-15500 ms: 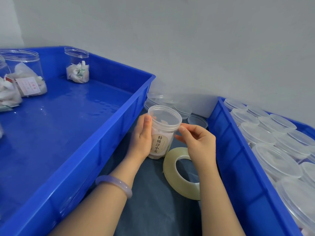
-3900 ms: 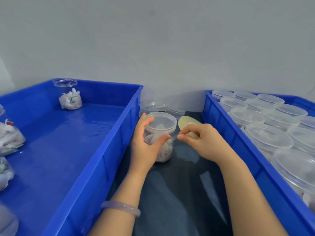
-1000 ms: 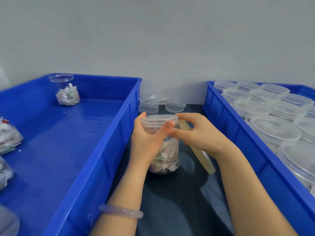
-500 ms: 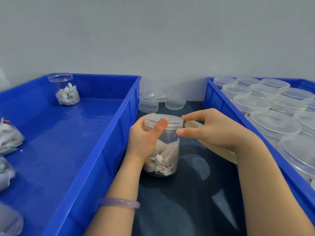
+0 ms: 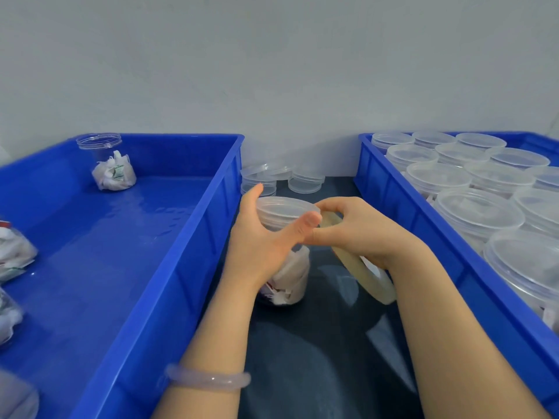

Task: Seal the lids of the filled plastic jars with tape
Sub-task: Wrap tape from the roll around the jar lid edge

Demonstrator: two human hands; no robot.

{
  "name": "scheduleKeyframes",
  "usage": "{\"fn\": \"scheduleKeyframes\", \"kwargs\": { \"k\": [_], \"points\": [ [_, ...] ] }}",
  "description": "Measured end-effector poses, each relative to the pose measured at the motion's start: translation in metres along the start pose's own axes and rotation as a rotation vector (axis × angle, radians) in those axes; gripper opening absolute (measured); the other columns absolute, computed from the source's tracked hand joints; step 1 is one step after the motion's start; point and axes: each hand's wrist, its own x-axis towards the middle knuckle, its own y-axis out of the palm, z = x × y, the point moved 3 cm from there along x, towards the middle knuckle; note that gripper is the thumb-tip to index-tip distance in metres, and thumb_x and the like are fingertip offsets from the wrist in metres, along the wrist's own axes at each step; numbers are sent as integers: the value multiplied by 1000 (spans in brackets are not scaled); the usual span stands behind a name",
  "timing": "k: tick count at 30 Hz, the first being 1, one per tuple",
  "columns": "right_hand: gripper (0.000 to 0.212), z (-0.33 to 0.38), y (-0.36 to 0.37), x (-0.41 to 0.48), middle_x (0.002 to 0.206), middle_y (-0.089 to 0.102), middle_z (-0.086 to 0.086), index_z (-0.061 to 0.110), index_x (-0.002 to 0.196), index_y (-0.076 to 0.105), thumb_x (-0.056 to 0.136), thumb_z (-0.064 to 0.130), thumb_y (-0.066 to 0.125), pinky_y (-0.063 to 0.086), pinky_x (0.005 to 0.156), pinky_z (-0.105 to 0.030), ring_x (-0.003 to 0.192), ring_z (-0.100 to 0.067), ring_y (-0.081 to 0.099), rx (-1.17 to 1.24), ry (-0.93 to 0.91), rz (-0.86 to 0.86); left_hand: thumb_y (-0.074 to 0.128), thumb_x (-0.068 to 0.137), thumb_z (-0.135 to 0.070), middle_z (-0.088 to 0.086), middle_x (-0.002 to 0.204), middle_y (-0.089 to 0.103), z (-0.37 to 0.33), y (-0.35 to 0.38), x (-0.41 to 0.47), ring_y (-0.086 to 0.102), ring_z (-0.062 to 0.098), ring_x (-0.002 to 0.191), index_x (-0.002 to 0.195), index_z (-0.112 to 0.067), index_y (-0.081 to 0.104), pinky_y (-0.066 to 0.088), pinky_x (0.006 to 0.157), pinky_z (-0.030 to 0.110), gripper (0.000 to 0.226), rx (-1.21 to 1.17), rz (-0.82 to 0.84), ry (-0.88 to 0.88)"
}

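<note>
Well, at your far left the left blue bin [image 5: 121, 267] has an open jar [image 5: 109, 164] of white sachets standing in its back corner, and more filled jars [image 5: 15, 255] show at its left edge. Your left wrist wears a pale bracelet [image 5: 208, 381]. Your left hand [image 5: 260, 246] is wrapped round the filled jar [image 5: 292, 270], which stands upright on the dark table [image 5: 317, 358] between the two bins. The fingers curl behind it and the thumb lies across the front, just under the rim of its clear lid [image 5: 284, 210]. Behind it, a few spare lids [image 5: 304, 182] sit against the wall. Your right hand [image 5: 360, 234] meets the left thumb at the lid's edge, with forefinger and thumb curled round the top of the tape roll [image 5: 363, 270]. The roll slants down from under your palm towards the table. Whether a strip of tape reaches the lid is too clear to tell. At your right, the right blue bin [image 5: 423, 237] is packed with lidded jars [image 5: 478, 213].
</note>
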Motion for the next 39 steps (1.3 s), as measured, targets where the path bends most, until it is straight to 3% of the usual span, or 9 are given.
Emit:
{"fn": "scheduleKeyframes", "kwargs": {
  "k": [3,7,11,15,21,25,29,35,39],
  "points": [
    [55,8,8,-2,100,69,8,30,111,65,62,24,87,57,80,-35,91,-11,66,-6,-36,114,67,39,-74,-7,134,49,7,-1,-1,51,11,120,139,-26,39,45,89,20,114,-27,-92,-2],
    [46,13,10,-4,94,70,-3,32,110,65,72,11,81,55,58,-25,74,-20,70,69,-42,177,67,42,-65,-8,118,56,11,-8,3,58,3,102,131,-17,48,47,73,7,103,-118,-97,41],
    [26,15,1,-6,88,71,13,48,85,67,74,28,80,45,51,-10,60,1,64,-10,-112,81,87,49,-55,-12,106,59,14,-11,6,61,-9,87,118,-22,51,46,67,5,85,-161,-84,48],
    [55,4,-5,-2,94,62,22,37,117,64,66,51,77,44,66,-18,71,2,59,-129,-8,13,73,31,-80,-14,105,60,16,-12,7,62,-7,90,115,-26,52,48,71,10,102,-186,-88,43],
    [21,4,5,-1,79,69,28,37,90,69,73,30,80,43,54,-4,72,13,63,102,-95,21,71,27,-85,2,107,64,13,-14,5,61,1,67,116,-20,55,44,55,8,111,-256,12,60],
    [23,2,9,0,75,67,31,34,88,68,70,32,82,39,51,0,72,18,60,135,-127,-25,76,27,-79,-6,109,64,12,-16,3,65,2,95,117,-22,53,52,77,17,110,-250,69,27],
    [34,1,6,1,82,66,34,39,90,68,60,49,81,41,58,-1,79,21,56,74,-133,-36,73,32,-72,-11,130,47,-3,-22,2,51,0,108,133,-29,45,47,83,14,114,130,73,17],
    [53,-2,2,-2,110,62,19,33,120,62,72,16,77,41,73,-21,76,9,56,-14,-88,145,82,39,-64,-10,142,33,-32,-21,1,33,10,131,148,-40,21,30,91,25,128,484,274,-34],
    [78,0,4,-5,139,42,15,35,139,42,72,16,76,43,88,-30,106,-7,52,-279,-14,188,85,63,-36,2,149,18,-56,-9,15,41,27,128,147,-47,13,39,80,32,112,885,493,-199]
  ]
}}
